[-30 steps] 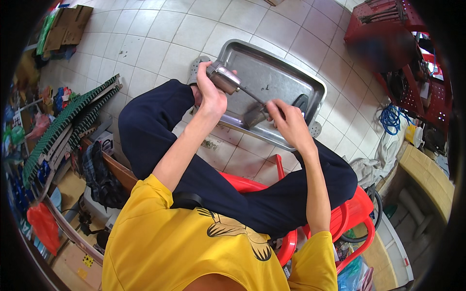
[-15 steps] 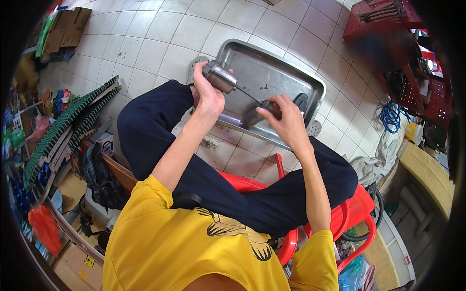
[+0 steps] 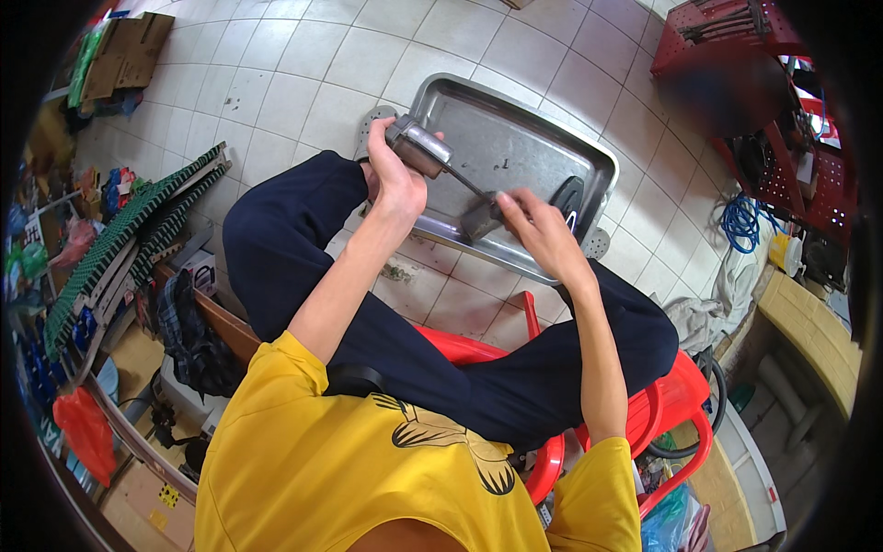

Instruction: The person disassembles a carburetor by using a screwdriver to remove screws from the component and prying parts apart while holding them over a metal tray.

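My left hand [image 3: 395, 175] is wrapped round a grey metal cylinder [image 3: 421, 150], tilted above the tray's left end. From the cylinder's lower right end a thin dark rod [image 3: 467, 182] slants down to my right hand [image 3: 543, 230], whose thumb and fingers are closed at its far end. The fingers cover that end, so its handle is hard to make out. Just left of these fingers, a dark cylindrical part [image 3: 478, 223] shows low against the tray's near side. Below both hands is a shallow metal tray [image 3: 515, 110], with a black tool-like piece [image 3: 568, 195] near its right side.
The tray stands on a white tiled floor [image 3: 368, 55] between my knees. A red plastic chair [image 3: 676, 396] is under me. Red perforated racks [image 3: 782, 175] with a coiled blue hose [image 3: 739, 221] are at the right. Green-striped folded boards [image 3: 138, 239] and clutter lie at the left.
My right hand has shifted its grip at the rod's end, its fingertips drawing in closer together. My left hand and the metal cylinder have barely moved.
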Action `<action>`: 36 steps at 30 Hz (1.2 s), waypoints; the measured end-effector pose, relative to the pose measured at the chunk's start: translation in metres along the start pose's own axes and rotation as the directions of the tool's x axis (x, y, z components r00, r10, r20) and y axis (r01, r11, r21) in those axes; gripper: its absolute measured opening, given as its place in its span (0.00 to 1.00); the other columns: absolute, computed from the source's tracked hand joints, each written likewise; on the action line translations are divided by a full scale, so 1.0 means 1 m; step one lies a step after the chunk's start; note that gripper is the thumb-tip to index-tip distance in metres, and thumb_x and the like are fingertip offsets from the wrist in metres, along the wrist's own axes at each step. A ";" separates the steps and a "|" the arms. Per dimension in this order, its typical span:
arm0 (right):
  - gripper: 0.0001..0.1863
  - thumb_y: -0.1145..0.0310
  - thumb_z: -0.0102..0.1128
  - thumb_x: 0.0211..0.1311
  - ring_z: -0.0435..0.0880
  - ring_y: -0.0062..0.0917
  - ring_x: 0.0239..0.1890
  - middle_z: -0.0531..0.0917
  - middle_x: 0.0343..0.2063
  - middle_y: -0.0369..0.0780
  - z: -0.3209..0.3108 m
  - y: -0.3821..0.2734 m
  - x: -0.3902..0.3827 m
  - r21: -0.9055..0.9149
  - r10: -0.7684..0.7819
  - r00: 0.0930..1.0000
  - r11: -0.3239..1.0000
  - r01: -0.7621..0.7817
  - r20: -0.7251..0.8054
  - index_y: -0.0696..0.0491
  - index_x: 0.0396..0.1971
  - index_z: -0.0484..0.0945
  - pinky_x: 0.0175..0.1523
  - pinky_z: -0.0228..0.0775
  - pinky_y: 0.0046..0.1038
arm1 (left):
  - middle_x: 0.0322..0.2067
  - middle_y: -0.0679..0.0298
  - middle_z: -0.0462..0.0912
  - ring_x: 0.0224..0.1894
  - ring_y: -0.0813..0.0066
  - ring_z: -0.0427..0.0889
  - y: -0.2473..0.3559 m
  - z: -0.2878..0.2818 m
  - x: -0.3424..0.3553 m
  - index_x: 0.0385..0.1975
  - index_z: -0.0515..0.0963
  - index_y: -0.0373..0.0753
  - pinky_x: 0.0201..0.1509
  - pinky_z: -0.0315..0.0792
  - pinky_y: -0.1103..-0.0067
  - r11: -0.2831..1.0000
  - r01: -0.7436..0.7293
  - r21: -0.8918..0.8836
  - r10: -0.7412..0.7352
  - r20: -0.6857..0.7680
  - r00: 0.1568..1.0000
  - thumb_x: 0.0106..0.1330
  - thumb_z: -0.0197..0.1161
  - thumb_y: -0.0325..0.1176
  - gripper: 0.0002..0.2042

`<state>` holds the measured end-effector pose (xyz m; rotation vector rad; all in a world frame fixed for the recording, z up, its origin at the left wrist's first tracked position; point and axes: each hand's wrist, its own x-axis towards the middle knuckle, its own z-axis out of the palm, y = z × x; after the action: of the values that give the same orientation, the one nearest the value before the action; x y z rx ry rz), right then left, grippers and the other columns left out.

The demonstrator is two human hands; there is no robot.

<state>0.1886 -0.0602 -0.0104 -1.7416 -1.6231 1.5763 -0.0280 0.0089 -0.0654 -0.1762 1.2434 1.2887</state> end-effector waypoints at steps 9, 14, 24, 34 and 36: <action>0.31 0.46 0.51 0.81 0.80 0.22 0.29 0.85 0.27 0.40 -0.001 -0.015 0.001 0.000 0.181 0.974 0.983 -0.183 0.139 0.64 0.39 0.83 0.40 0.74 0.26 | 0.40 0.54 0.80 0.43 0.51 0.85 0.002 -0.005 0.008 0.43 0.74 0.37 0.53 0.79 0.58 0.999 -0.025 -0.028 0.024 -0.017 1.000 0.67 0.58 0.49 0.19; 0.24 0.52 0.54 0.81 0.82 0.21 0.30 0.86 0.29 0.41 -0.005 0.007 0.007 0.061 0.093 0.990 0.993 -0.100 0.110 0.63 0.42 0.82 0.40 0.76 0.26 | 0.40 0.53 0.80 0.44 0.51 0.84 0.000 -0.008 0.016 0.42 0.74 0.36 0.54 0.79 0.57 0.996 -0.037 -0.078 0.033 -0.045 0.998 0.68 0.57 0.49 0.19; 0.25 0.58 0.79 0.60 0.91 0.31 0.49 0.90 0.39 0.44 -0.019 0.009 0.007 0.259 0.044 0.998 0.965 -0.034 -0.034 0.57 0.51 0.83 0.50 0.79 0.30 | 0.42 0.53 0.80 0.45 0.51 0.83 0.004 -0.005 0.009 0.44 0.75 0.36 0.54 0.79 0.58 0.998 0.005 -0.066 -0.006 -0.013 1.000 0.68 0.56 0.49 0.20; 0.27 0.48 0.65 0.73 0.88 0.25 0.32 0.88 0.25 0.42 -0.024 -0.015 0.002 0.087 0.115 0.993 0.989 -0.118 0.036 0.60 0.50 0.86 0.40 0.78 0.29 | 0.42 0.53 0.82 0.47 0.48 0.85 0.010 -0.014 0.017 0.44 0.75 0.37 0.55 0.80 0.55 0.998 0.005 -0.061 -0.004 0.009 1.000 0.68 0.56 0.50 0.20; 0.26 0.47 0.60 0.75 0.90 0.30 0.32 0.88 0.23 0.43 -0.027 -0.008 0.008 0.104 0.096 0.995 0.990 -0.098 0.025 0.58 0.46 0.88 0.42 0.78 0.31 | 0.43 0.53 0.82 0.48 0.47 0.85 0.008 -0.010 0.015 0.44 0.76 0.37 0.55 0.79 0.55 0.998 -0.017 -0.059 0.015 -0.029 0.999 0.68 0.55 0.49 0.20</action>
<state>0.2045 -0.0391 0.0020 -1.7790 -1.4559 1.6959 -0.0435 0.0140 -0.0770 -0.2285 1.2333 1.3420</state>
